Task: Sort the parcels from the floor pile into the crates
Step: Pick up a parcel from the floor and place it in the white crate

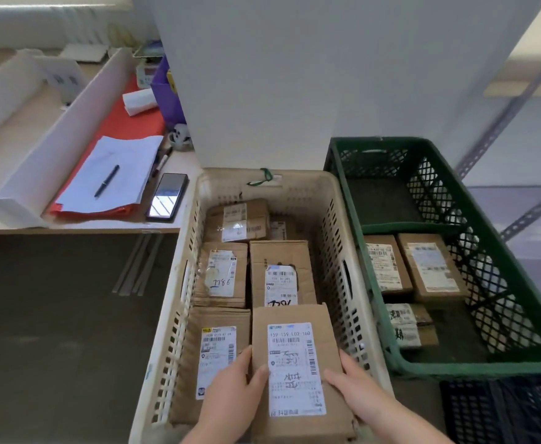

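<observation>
I hold a brown cardboard parcel (298,370) with a white shipping label over the near right corner of the beige crate (185,283). My left hand (230,392) grips its left edge and my right hand (362,395) grips its right edge. Several labelled cardboard parcels lie flat inside the beige crate, one marked 7786 (221,274). To its right stands the green crate (519,277), holding three smaller parcels (429,267) in its near half.
A desk (80,224) on the left carries papers with a pen (107,181), a phone (167,196), a red folder and white dividers. A white pillar (294,75) rises behind the crates. A dark crate (503,411) sits below the green one. Metal shelving stands at right.
</observation>
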Action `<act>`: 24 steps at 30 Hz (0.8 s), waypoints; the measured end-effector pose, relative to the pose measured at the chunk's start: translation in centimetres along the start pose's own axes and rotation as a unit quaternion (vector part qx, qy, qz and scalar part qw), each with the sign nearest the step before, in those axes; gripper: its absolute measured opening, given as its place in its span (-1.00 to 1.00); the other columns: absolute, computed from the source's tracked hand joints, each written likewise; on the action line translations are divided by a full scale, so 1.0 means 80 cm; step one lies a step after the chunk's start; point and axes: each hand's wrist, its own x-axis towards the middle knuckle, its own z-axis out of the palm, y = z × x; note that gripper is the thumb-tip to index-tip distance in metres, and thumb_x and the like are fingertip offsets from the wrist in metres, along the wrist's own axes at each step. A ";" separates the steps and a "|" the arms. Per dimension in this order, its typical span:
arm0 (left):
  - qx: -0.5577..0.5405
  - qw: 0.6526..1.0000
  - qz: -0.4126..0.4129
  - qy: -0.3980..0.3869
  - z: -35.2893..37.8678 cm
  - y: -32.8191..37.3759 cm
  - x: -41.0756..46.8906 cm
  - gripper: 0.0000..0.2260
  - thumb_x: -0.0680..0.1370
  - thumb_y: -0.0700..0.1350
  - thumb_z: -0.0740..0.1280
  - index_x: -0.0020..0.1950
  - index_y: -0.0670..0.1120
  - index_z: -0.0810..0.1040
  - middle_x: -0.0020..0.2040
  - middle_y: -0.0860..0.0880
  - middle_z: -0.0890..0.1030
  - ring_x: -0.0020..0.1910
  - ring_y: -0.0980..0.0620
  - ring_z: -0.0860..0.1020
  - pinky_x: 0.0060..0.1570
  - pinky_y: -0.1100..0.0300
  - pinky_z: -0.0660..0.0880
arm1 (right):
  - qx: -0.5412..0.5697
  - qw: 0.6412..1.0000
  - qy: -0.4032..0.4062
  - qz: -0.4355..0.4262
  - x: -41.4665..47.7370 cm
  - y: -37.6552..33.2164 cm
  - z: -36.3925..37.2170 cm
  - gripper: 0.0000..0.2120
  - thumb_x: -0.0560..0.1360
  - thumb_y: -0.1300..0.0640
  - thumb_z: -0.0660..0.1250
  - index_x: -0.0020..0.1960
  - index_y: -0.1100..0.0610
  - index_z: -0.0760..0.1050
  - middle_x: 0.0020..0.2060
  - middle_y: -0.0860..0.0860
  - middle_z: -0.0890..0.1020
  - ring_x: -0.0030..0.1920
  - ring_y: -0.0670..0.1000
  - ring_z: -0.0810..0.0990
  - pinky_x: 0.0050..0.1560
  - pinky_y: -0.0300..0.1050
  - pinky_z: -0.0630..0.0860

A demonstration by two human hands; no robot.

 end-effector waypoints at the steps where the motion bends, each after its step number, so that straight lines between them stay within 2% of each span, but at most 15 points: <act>1: 0.005 1.000 0.000 0.007 0.001 0.002 0.001 -0.50 0.58 0.14 0.16 0.51 0.09 0.21 0.11 0.11 0.61 0.02 0.16 0.56 0.06 0.19 0.52 | -0.007 1.000 -0.005 0.003 0.001 -0.001 -0.001 -0.54 0.54 0.12 0.26 0.40 -0.10 0.27 0.11 -0.12 0.61 0.07 -0.08 0.62 0.10 -0.09 0.55; 3: 0.014 1.000 0.000 0.015 0.004 0.005 0.002 -0.50 0.59 0.14 0.16 0.51 0.09 0.21 0.16 0.10 0.60 0.06 0.14 0.56 0.07 0.18 0.52 | -0.013 1.000 -0.012 0.008 0.004 -0.001 -0.003 -0.53 0.56 0.12 0.24 0.42 -0.10 0.24 0.10 -0.13 0.60 0.06 -0.08 0.61 0.05 -0.13 0.56; 7: 0.012 1.000 -0.007 0.020 0.011 0.008 -0.003 -0.49 0.58 0.15 0.16 0.52 0.10 0.19 0.14 0.12 0.60 0.04 0.17 0.56 0.03 0.21 0.54 | -0.022 1.000 -0.013 0.003 0.004 0.006 -0.007 -0.54 0.57 0.14 0.22 0.41 -0.12 0.24 0.11 -0.13 0.60 0.09 -0.06 0.61 0.17 -0.03 0.53; 9: -0.003 1.000 -0.008 0.027 0.013 0.009 -0.007 -0.50 0.58 0.15 0.18 0.51 0.11 0.19 0.12 0.13 0.61 0.02 0.18 0.57 -0.04 0.26 0.54 | -0.025 1.000 -0.019 0.001 0.001 0.002 -0.011 -0.55 0.56 0.15 0.22 0.39 -0.14 0.24 0.09 -0.16 0.60 0.06 -0.09 0.62 0.06 -0.11 0.57; 12: -0.122 0.991 -0.014 0.053 0.022 0.013 -0.017 -0.56 0.53 0.09 0.28 0.32 0.34 0.16 -0.05 0.16 0.63 -0.11 0.21 0.60 -0.22 0.30 0.52 | -0.070 0.996 -0.042 -0.023 -0.001 -0.023 -0.032 -0.57 0.53 0.18 0.22 0.30 -0.22 0.29 0.00 -0.22 0.63 -0.10 -0.14 0.66 -0.22 -0.27 0.55; 14: -0.262 0.961 -0.072 0.051 0.034 0.015 -0.025 -0.55 0.50 0.04 0.35 0.27 0.28 0.21 0.01 0.11 0.63 -0.15 0.07 0.65 -0.24 0.15 0.59 | -0.148 0.985 -0.073 -0.042 0.003 -0.054 -0.053 -0.52 0.50 0.17 0.22 0.27 -0.30 0.29 0.00 -0.26 0.60 -0.13 -0.20 0.65 -0.25 -0.28 0.52; 15: -0.338 0.933 -0.117 0.029 0.041 0.017 -0.028 -0.56 0.50 0.01 0.37 0.29 0.18 0.25 0.06 0.03 0.62 -0.18 -0.05 0.68 -0.31 0.09 0.60 | -0.195 0.975 -0.097 -0.044 0.006 -0.072 -0.061 -0.50 0.48 0.16 0.23 0.25 -0.36 0.29 0.02 -0.27 0.59 -0.12 -0.21 0.64 -0.22 -0.27 0.51; 17: -0.439 0.880 -0.182 -0.011 0.052 0.018 -0.031 -0.63 0.53 0.01 0.35 0.26 0.06 0.28 0.10 -0.08 0.61 -0.25 -0.20 0.68 -0.44 0.09 0.57 | -0.272 0.950 -0.148 -0.032 0.016 -0.103 -0.069 -0.48 0.46 0.15 0.25 0.20 -0.44 0.31 0.04 -0.24 0.59 -0.03 -0.17 0.63 -0.08 -0.17 0.51; 19: -0.470 0.858 -0.210 -0.015 0.051 0.013 -0.032 -0.74 0.56 0.02 0.30 0.18 0.02 0.33 -0.03 -0.18 0.68 -0.27 -0.25 0.67 -0.47 0.10 0.54 | -0.327 0.928 -0.179 -0.019 0.030 -0.121 -0.068 -0.44 0.47 0.17 0.25 0.29 -0.39 0.31 0.11 -0.22 0.56 0.08 -0.13 0.58 0.09 -0.06 0.47; 21: -0.456 0.861 -0.224 -0.031 0.043 -0.002 -0.029 -0.76 0.57 0.01 0.28 0.16 -0.05 0.36 -0.16 -0.25 0.68 -0.25 -0.25 0.67 -0.44 0.09 0.54 | -0.348 0.915 -0.201 -0.008 0.044 -0.126 -0.064 -0.42 0.49 0.20 0.24 0.36 -0.34 0.28 0.18 -0.18 0.54 0.14 -0.09 0.55 0.16 -0.03 0.48; 24: -0.371 0.899 -0.228 -0.056 0.017 -0.033 -0.024 -0.57 0.44 0.10 0.42 0.13 -0.18 0.50 -0.14 -0.19 0.70 -0.29 -0.13 0.67 -0.39 0.12 0.54 | -0.362 0.902 -0.235 0.001 0.058 -0.120 -0.057 -0.45 0.54 0.19 0.22 0.36 -0.34 0.27 0.22 -0.17 0.53 0.19 -0.06 0.54 0.24 0.02 0.45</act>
